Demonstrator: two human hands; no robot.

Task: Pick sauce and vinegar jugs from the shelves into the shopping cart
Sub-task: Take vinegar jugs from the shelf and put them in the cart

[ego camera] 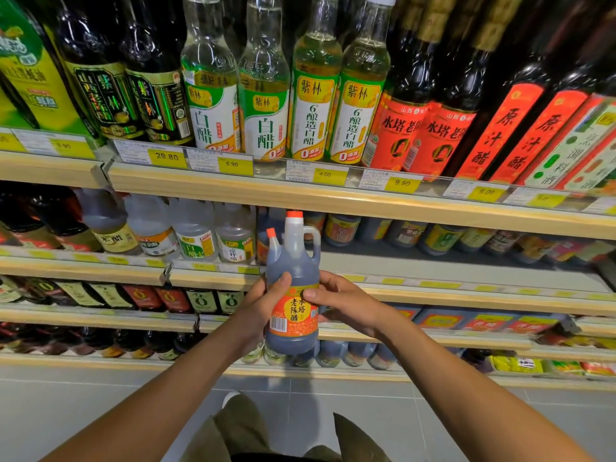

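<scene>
A dark vinegar jug (293, 258) with an orange cap, a side handle and an orange label is held upright in front of the shelves, at centre. My left hand (258, 306) grips its left side, thumb across the label's top. My right hand (343, 303) grips its right side, thumb on the label. A second jug (272, 245) with an orange cap stands just behind it on the second shelf. No shopping cart is in view.
The top shelf (333, 198) carries tall vinegar bottles (263, 91) above yellow price tags. The second shelf holds pale jugs (196, 233) at left and small jars (340, 230) at right. Lower shelves are packed with dark bottles (140, 296). Grey floor tiles lie below.
</scene>
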